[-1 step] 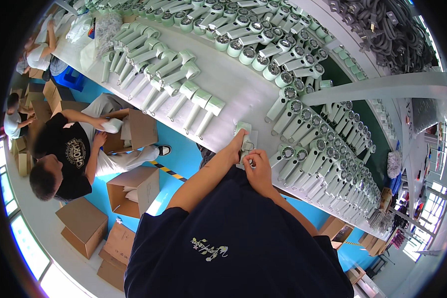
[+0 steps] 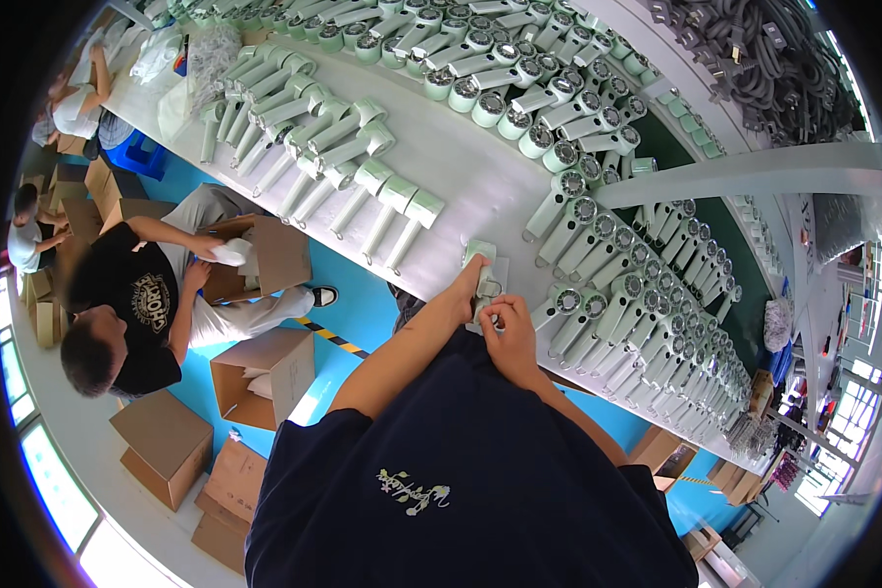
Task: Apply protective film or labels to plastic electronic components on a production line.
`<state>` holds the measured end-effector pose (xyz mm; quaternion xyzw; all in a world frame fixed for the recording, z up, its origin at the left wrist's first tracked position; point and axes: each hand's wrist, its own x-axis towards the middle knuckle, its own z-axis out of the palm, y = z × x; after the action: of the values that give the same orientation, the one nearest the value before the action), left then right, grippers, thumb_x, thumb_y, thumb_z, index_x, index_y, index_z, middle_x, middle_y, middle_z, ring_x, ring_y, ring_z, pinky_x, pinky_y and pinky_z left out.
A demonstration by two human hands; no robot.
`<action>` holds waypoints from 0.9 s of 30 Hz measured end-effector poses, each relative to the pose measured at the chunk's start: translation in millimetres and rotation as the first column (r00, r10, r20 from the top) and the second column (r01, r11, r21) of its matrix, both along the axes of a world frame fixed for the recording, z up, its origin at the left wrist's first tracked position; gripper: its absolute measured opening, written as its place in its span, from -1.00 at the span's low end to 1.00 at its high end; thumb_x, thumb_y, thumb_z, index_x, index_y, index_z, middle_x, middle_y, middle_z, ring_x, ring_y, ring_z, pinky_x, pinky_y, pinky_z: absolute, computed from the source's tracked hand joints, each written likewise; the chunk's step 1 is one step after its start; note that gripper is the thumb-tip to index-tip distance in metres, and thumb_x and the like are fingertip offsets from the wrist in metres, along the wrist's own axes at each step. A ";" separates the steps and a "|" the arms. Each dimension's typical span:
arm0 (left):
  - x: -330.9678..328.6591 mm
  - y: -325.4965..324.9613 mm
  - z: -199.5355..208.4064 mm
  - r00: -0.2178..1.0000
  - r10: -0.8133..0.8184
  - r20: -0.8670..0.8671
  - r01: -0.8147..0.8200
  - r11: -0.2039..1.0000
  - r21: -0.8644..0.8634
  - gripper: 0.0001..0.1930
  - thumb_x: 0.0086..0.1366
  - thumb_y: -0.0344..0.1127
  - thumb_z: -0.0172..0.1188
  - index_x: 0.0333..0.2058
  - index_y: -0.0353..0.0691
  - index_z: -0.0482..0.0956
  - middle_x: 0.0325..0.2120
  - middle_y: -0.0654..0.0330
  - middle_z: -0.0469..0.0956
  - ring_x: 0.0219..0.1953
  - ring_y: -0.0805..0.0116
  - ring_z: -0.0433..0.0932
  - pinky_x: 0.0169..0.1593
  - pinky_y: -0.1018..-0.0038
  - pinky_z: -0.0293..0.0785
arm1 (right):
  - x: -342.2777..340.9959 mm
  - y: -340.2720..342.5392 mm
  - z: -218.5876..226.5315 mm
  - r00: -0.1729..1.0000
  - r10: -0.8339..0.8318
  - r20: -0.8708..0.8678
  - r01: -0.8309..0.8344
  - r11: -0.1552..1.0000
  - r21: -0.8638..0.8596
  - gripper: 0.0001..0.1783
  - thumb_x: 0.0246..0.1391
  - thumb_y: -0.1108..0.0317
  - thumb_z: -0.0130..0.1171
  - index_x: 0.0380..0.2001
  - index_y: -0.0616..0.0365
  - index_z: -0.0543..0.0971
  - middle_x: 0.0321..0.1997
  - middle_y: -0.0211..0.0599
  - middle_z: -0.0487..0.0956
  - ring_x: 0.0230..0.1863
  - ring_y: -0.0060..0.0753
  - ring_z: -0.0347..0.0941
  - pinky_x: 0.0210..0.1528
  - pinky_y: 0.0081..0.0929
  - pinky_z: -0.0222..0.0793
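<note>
At the near edge of the white table (image 2: 461, 211), my left hand (image 2: 472, 284) is wrapped round a pale green hair dryer (image 2: 480, 253). Close against its lower end, my right hand (image 2: 507, 328) is closed in a pinch; whatever its fingers grip is too small to make out. Left of my hands, a group of similar pale green hair dryers (image 2: 392, 193) lies with handles toward the near edge. On the right, several rows of hair dryers (image 2: 568, 235) show round, dark-ringed ends.
A heap of dark power cords (image 2: 755, 73) lies on a raised shelf at upper right, beside a pale metal beam (image 2: 755, 169). A seated co-worker (image 2: 147, 304) on the left handles a white item over a cardboard box (image 2: 282, 257). Another open box (image 2: 265, 377) stands below.
Both of my hands stay in place on the hair dryer. The co-worker's white item has shifted slightly, and their head has moved a little.
</note>
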<state>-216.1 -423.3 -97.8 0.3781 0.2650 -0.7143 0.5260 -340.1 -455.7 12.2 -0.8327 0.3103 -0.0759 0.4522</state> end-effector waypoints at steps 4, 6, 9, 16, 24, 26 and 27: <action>0.2 0.8 1.2 1.000 -0.002 -0.019 0.002 1.000 -0.003 -0.56 0.18 0.11 -0.14 -0.26 -0.13 0.48 -0.44 0.15 0.49 -0.40 0.22 0.47 -0.33 0.22 0.41 | 0.3 -0.3 1.8 1.000 0.009 -0.019 -0.010 0.999 -0.032 -0.90 0.01 0.40 0.18 -0.44 0.19 0.51 -0.20 -0.26 0.42 -0.37 -0.29 0.44 -0.32 -0.41 0.39; -0.6 -0.5 1.6 1.000 0.005 -0.013 -0.005 1.000 0.011 -0.56 0.17 0.11 -0.14 -0.27 -0.13 0.48 -0.44 0.15 0.49 -0.40 0.22 0.47 -0.33 0.23 0.41 | -0.4 0.1 1.7 1.000 -0.007 -0.024 0.007 1.000 0.012 -0.91 0.01 0.40 0.19 -0.43 0.18 0.52 -0.20 -0.28 0.42 -0.39 -0.30 0.46 -0.35 -0.42 0.40; -0.2 -0.5 -1.6 1.000 0.008 -0.015 -0.008 1.000 0.015 -0.56 0.17 0.11 -0.13 -0.27 -0.13 0.49 -0.45 0.16 0.49 -0.41 0.22 0.47 -0.33 0.23 0.41 | 0.3 0.5 2.9 0.999 0.013 -0.029 -0.014 1.000 -0.027 -0.91 0.01 0.41 0.19 -0.43 0.18 0.52 -0.20 -0.29 0.42 -0.40 -0.30 0.47 -0.37 -0.43 0.42; -0.2 1.0 0.5 1.000 -0.009 0.024 0.009 1.000 -0.008 -0.55 0.15 0.13 -0.14 -0.29 -0.12 0.48 -0.48 0.18 0.47 -0.43 0.24 0.46 -0.34 0.26 0.40 | 0.5 0.3 0.9 0.999 0.041 -0.025 -0.043 0.994 -0.096 -0.92 -0.01 0.43 0.21 -0.43 0.16 0.51 -0.21 -0.31 0.42 -0.39 -0.31 0.48 -0.37 -0.42 0.43; -0.9 1.1 0.5 1.000 0.000 -0.009 0.000 1.000 -0.014 -0.54 0.15 0.15 -0.16 -0.32 -0.12 0.46 -0.50 0.18 0.46 -0.45 0.24 0.44 -0.36 0.25 0.38 | 1.2 0.9 1.5 0.999 0.046 -0.024 -0.048 0.995 -0.089 -0.91 -0.03 0.44 0.22 -0.42 0.15 0.51 -0.22 -0.32 0.43 -0.40 -0.33 0.49 -0.37 -0.44 0.44; 0.7 0.4 9.5 1.000 -0.005 -0.002 0.005 1.000 -0.008 -0.54 0.14 0.15 -0.16 -0.33 -0.12 0.46 -0.50 0.18 0.46 -0.45 0.23 0.44 -0.36 0.24 0.38 | 1.1 0.4 1.3 0.999 0.046 -0.019 -0.047 0.994 -0.100 -0.91 -0.03 0.44 0.22 -0.42 0.15 0.51 -0.22 -0.32 0.43 -0.40 -0.33 0.49 -0.38 -0.44 0.44; 1.1 -0.3 14.0 1.000 0.003 -0.002 -0.003 1.000 0.008 -0.59 0.11 0.14 -0.10 -0.39 -0.10 0.44 -0.55 0.20 0.43 -0.51 0.26 0.41 -0.42 0.28 0.36 | 1.0 0.1 1.1 0.999 0.047 -0.015 -0.049 0.993 -0.110 -0.91 -0.03 0.44 0.22 -0.43 0.15 0.51 -0.22 -0.32 0.44 -0.40 -0.33 0.49 -0.38 -0.44 0.44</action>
<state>-215.0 -423.6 -83.8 0.3790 0.2688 -0.7129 0.5253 -339.1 -455.6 13.3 -0.8640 0.2882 -0.0770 0.4055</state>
